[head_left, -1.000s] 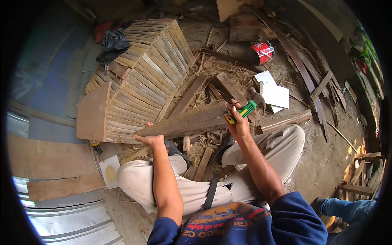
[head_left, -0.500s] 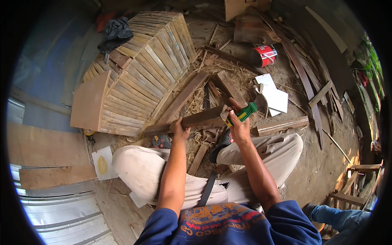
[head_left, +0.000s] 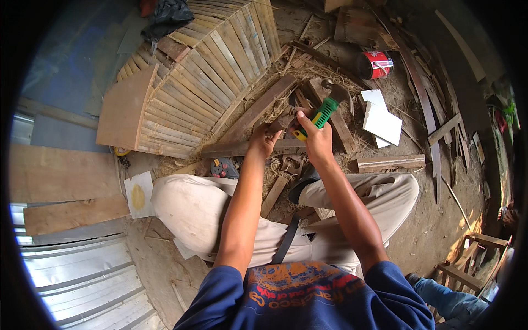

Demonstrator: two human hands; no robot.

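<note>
In front of my crossed legs, my right hand point(head_left: 319, 142) is closed round the green and yellow handle of a hammer point(head_left: 324, 112). Its dark metal head points away from me, toward the white sheets. Close by on the left, my left hand point(head_left: 264, 141) grips a short dark piece of wood point(head_left: 282, 120), seen nearly end-on. The right thumb lies along the handle, close to this wood. Beneath both hands a long plank point(head_left: 234, 149) lies across the shavings, and a brown beam point(head_left: 258, 108) slants away behind it.
A slatted wooden structure point(head_left: 203, 82) stands at left, with a black plastic bag point(head_left: 169, 17) on it. White sheets point(head_left: 383, 125), a red can point(head_left: 379, 65) and loose boards point(head_left: 421, 91) lie at right. Another person's leg point(head_left: 451, 294) shows at lower right, beside a wooden frame point(head_left: 467, 275).
The wood in my left hand has swung from lying crosswise to nearly end-on. Both hands have moved up in view, and the hammer now points farther away from me.
</note>
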